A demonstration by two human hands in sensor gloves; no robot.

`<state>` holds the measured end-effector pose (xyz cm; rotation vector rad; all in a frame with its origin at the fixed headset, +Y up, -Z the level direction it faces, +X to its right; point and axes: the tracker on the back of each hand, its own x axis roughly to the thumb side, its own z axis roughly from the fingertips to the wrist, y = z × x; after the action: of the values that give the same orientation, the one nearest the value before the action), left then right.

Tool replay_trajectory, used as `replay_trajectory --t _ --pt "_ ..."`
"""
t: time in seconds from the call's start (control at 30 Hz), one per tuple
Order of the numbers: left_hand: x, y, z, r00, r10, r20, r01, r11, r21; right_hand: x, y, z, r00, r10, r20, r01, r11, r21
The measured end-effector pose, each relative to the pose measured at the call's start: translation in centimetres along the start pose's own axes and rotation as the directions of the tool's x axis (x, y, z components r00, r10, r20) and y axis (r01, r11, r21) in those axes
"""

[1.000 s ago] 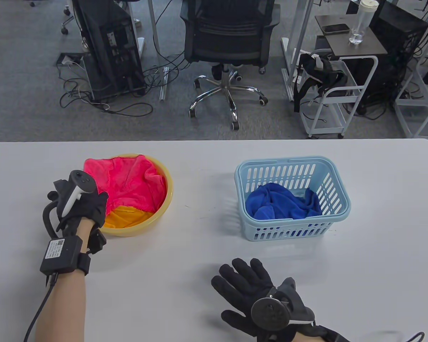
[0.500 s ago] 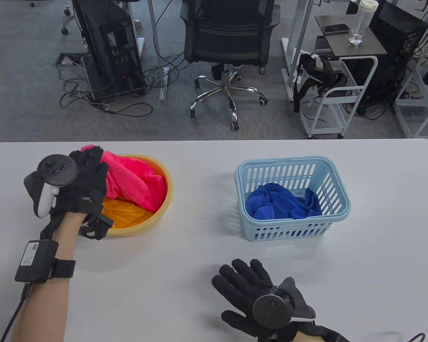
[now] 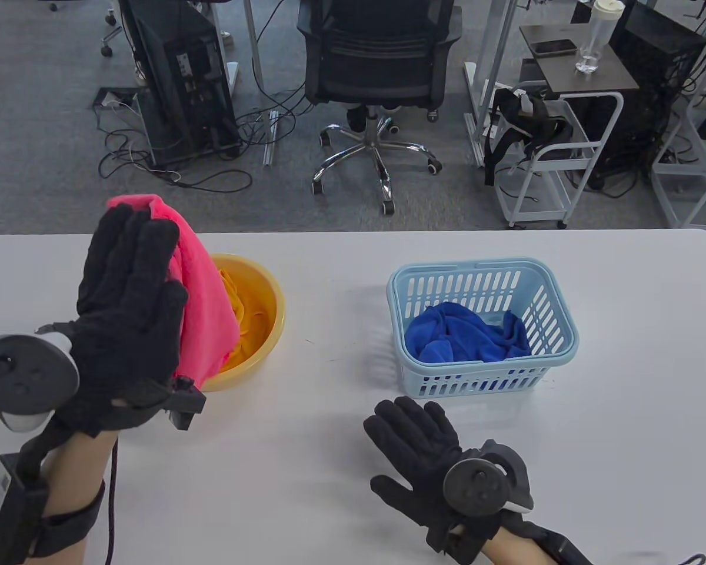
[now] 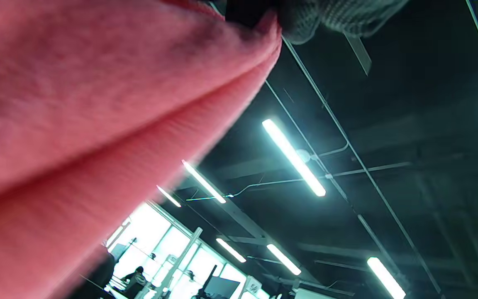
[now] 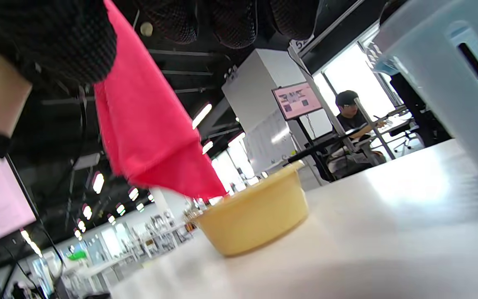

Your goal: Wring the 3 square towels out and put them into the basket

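Note:
My left hand (image 3: 134,247) is raised above the table and pinches the top corner of the pink towel (image 3: 203,306). The towel hangs down over the yellow basin (image 3: 273,338), its lower end at the basin's near rim. In the left wrist view the pink towel (image 4: 98,104) fills the left side. An orange towel (image 3: 248,318) lies inside the basin. A blue towel (image 3: 465,338) lies crumpled in the light blue basket (image 3: 482,268). My right hand (image 3: 420,438) rests flat on the table in front of the basket, fingers spread, holding nothing.
The basin (image 5: 255,216) and the basket (image 5: 450,83) stand about a hand's width apart on the white table (image 3: 623,412). Beyond the far edge are an office chair (image 3: 376,65), a computer tower (image 3: 182,82) and a white cart (image 3: 553,159).
My left hand has risen from the basin, pulling the pink towel up and uncovering the orange towel. My right hand has shifted slightly forward and to the right on the table.

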<state>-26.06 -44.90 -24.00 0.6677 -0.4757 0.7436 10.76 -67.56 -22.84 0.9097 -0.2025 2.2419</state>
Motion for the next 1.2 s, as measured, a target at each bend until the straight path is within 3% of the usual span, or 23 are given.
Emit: replay_trajectory --t 0.23,0.33,0.4,0.53,0.67,0.7,0.77,0.87,0.93,0.97,1.03,1.07,1.13,1.2 --pt "2.1 -5.6 4.9 0.980 0.186 -0.069 -0.192 0.977 -0.091 8.1 -1.7 -5.1 0.933 -0.276 0.231 0.309 0.944 -0.119" --pt "2.7 -7.7 6.1 0.955 0.281 -0.094 -0.292 0.946 -0.143 9.4 -0.8 -7.2 0.972 -0.170 0.159 0.181 0.982 -0.059" --pt "2.7 -9.0 6.7 0.924 0.364 -0.119 -0.380 0.910 -0.167 8.8 0.1 -7.9 0.995 -0.059 0.076 0.058 0.998 0.007" --pt "2.6 -11.6 6.9 0.845 0.493 -0.209 -0.535 0.792 -0.296 5.3 0.8 -7.7 0.992 0.123 0.007 -0.122 0.987 -0.106" --pt "2.6 -14.6 7.5 0.707 0.642 -0.296 -0.705 0.608 -0.365 2.0 1.2 -7.3 0.999 -0.003 -0.033 0.000 0.996 -0.090" --pt "2.6 -15.1 7.6 0.693 0.652 -0.308 -0.719 0.590 -0.367 1.6 1.3 -7.3 0.999 -0.034 -0.022 0.032 0.996 -0.080" --pt "2.5 -15.8 7.7 0.700 0.644 -0.307 -0.710 0.585 -0.392 1.3 1.7 -7.1 0.998 -0.053 -0.036 0.052 0.998 -0.037" --pt "2.0 -15.6 7.6 0.716 0.629 -0.302 -0.696 0.610 -0.379 1.7 1.4 -6.9 0.998 0.046 -0.035 -0.051 0.988 -0.149" --pt "1.5 -14.9 7.3 0.773 0.575 -0.270 -0.634 0.682 -0.363 1.6 0.8 -6.8 1.000 -0.008 -0.018 0.004 0.984 -0.178" --pt "0.9 -14.5 7.1 0.836 0.496 -0.234 -0.548 0.764 -0.341 1.4 0.3 -6.7 0.997 -0.083 -0.002 0.081 0.977 -0.196" --pt "0.0 -14.3 6.9 0.924 0.327 -0.196 -0.377 0.862 -0.339 1.4 -0.8 -6.5 0.982 -0.188 0.023 0.188 0.951 -0.244" --pt "-0.6 -14.6 6.9 0.958 0.217 -0.188 -0.274 0.884 -0.379 1.4 -1.5 -6.5 0.973 -0.228 0.038 0.231 0.945 -0.233" --pt "-1.4 -15.7 7.0 0.976 0.144 -0.165 -0.209 0.833 -0.512 1.5 -2.3 -6.6 0.954 -0.297 0.049 0.300 0.926 -0.227" --pt "-2.0 -17.0 7.7 0.954 0.284 -0.095 -0.284 0.757 -0.589 1.2 -2.9 -6.6 0.941 -0.335 0.054 0.338 0.913 -0.227"
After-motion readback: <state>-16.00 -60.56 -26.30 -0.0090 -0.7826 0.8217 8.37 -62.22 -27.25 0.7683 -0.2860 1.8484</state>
